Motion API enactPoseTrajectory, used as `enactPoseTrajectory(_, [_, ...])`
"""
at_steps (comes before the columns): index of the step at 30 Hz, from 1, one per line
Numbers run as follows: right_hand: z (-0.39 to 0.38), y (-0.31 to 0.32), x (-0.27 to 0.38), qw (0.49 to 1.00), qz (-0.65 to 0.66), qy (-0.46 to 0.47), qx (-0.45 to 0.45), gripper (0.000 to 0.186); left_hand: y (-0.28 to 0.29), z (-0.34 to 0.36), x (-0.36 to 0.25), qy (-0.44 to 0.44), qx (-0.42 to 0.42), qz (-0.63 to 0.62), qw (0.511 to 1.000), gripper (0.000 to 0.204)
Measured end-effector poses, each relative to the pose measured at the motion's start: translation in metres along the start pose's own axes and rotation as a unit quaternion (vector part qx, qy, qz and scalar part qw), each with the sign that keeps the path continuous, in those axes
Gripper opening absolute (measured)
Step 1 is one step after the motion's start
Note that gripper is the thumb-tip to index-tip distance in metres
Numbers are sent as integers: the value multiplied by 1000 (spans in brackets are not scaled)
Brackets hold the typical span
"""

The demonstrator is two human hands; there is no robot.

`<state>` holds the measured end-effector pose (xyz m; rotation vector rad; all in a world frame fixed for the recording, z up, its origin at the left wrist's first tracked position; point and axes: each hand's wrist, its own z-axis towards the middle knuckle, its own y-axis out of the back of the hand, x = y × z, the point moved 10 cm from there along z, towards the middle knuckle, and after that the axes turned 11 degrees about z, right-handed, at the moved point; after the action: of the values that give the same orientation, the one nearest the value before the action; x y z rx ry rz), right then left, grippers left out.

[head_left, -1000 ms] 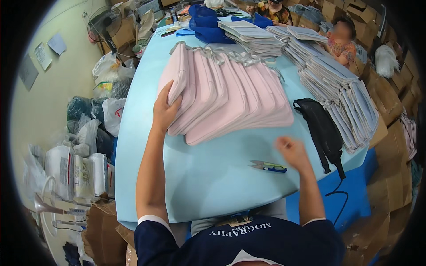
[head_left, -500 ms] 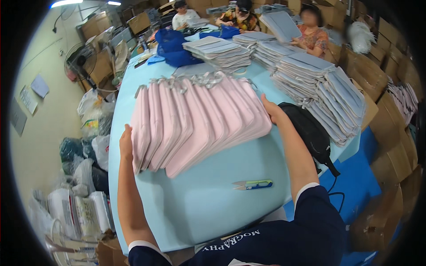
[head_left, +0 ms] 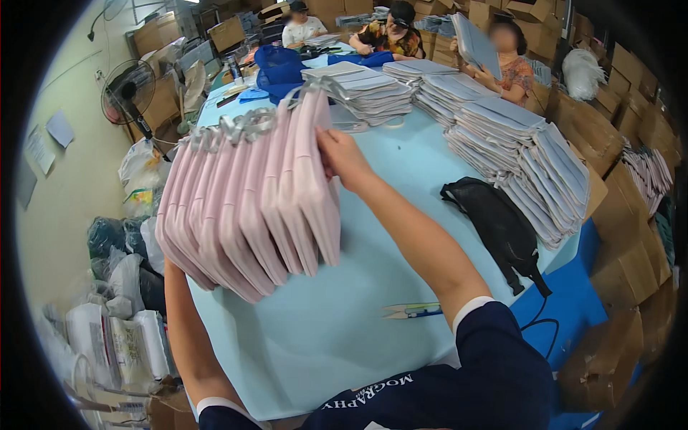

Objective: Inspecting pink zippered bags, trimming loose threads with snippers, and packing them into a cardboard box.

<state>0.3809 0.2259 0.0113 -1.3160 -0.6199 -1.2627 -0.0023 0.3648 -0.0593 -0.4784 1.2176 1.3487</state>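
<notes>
A row of flat pink fabric pouches (head_left: 247,208), pressed together on edge, stands tilted above the table's left half. Shiny grey ribbons (head_left: 240,127) trail along the top edges. My right hand (head_left: 342,159) grips the far right end of the bundle, its fingers curled over the outermost pouch and partly hidden behind it. At the bundle's left side my left forearm (head_left: 188,315) rises, but the hand itself is covered by the pouches. Thread snips (head_left: 414,311) with green and blue handles lie near my right forearm, partly hidden by it.
The light blue table (head_left: 337,358) also bears stacks of grey-blue flat pouches (head_left: 494,136), a black waist bag (head_left: 491,222) and blue cloth (head_left: 278,72). Several people sit at the far end. A fan (head_left: 129,89) and plastic bags (head_left: 118,265) stand left; cardboard boxes (head_left: 609,365) right.
The pink bundle has swung left and turned, its right end rising. My right hand moved left with it; my left hand went out of sight behind. A co-worker's held grey piece turned more upright.
</notes>
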Motion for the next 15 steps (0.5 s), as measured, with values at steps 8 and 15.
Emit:
enactPoseTrajectory(8, [15, 11, -73, 962, -218, 27, -164, 64, 32, -19, 5, -26, -64, -27, 997, 58])
enactPoseTrajectory(15, [-8, -52, -107, 998, 51, -35, 7, 63, 8, -26, -11, -31, -142, -61, 987, 58])
